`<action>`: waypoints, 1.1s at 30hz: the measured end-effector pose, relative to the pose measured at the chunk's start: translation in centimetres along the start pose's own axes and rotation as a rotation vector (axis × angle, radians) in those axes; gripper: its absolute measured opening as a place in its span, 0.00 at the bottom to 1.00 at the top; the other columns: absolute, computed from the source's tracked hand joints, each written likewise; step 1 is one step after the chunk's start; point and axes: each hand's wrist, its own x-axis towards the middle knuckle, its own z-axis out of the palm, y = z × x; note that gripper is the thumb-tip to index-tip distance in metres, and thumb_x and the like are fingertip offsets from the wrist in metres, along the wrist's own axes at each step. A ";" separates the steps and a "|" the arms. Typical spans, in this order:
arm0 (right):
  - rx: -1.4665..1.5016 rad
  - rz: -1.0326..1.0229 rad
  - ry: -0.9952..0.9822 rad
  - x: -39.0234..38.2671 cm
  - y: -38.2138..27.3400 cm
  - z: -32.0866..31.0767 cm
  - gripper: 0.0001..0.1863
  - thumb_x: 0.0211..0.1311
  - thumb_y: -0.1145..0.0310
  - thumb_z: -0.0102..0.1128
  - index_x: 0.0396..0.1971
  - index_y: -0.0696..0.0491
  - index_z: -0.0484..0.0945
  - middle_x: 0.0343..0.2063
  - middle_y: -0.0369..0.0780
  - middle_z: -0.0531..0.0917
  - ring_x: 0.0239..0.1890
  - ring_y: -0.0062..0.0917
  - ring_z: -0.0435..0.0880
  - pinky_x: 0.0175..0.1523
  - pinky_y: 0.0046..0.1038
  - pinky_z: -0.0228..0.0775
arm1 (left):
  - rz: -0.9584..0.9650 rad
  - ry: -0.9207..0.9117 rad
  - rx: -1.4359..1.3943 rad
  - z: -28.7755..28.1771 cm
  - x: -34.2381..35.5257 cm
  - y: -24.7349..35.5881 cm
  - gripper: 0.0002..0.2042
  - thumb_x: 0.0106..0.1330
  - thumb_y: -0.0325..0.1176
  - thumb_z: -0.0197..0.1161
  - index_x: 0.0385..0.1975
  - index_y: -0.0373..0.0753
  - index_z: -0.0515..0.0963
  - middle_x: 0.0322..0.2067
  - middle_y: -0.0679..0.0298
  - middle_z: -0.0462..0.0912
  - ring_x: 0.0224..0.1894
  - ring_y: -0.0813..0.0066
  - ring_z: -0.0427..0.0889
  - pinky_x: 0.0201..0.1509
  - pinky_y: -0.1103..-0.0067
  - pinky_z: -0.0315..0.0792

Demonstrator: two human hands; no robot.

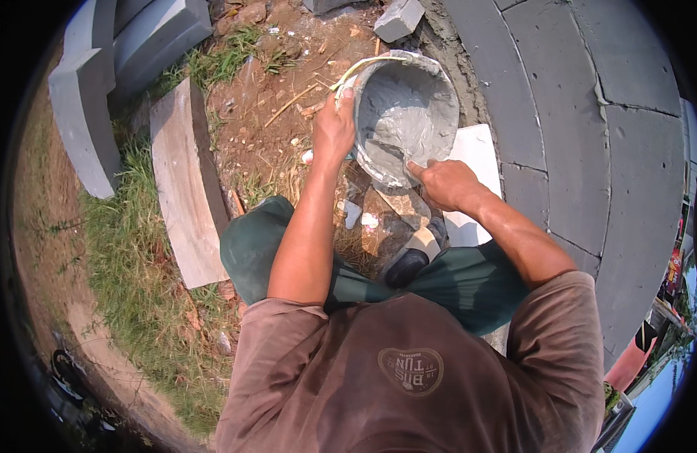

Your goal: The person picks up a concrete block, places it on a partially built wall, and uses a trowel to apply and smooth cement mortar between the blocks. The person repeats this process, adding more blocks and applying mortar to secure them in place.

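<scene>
A bucket (pixel 452 102) of wet grey mortar (pixel 409 102) is tilted toward me, its rim and walls smeared with mortar. My left hand (pixel 334 130) is closed on the left side of the rim, beside a pale yellowish handle (pixel 356 68). At the near right of the rim, my right hand (pixel 448 183) is closed round the handle of a trowel, which the fingers mostly hide. The trowel's blade (pixel 384 149) lies against the mortar inside the bucket, near the front wall.
A wall of grey blocks (pixel 564 98) curves along my right. Beside the bucket lies a white board (pixel 473 158). Loose grey blocks (pixel 84 113) and a pale slab (pixel 184 189) rest on grass and soil at left. Another block (pixel 399 20) sits beyond the bucket.
</scene>
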 end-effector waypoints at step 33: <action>0.007 0.005 0.033 -9.3 4.2 -4.9 0.29 0.52 0.69 0.56 0.58 0.46 0.69 0.35 0.45 0.79 0.33 0.38 0.82 0.39 0.38 0.74 | 0.039 0.107 0.064 0.6 -0.3 0.2 0.25 0.70 0.49 0.47 0.41 0.28 0.75 0.29 0.43 0.80 0.34 0.55 0.79 0.41 0.67 0.70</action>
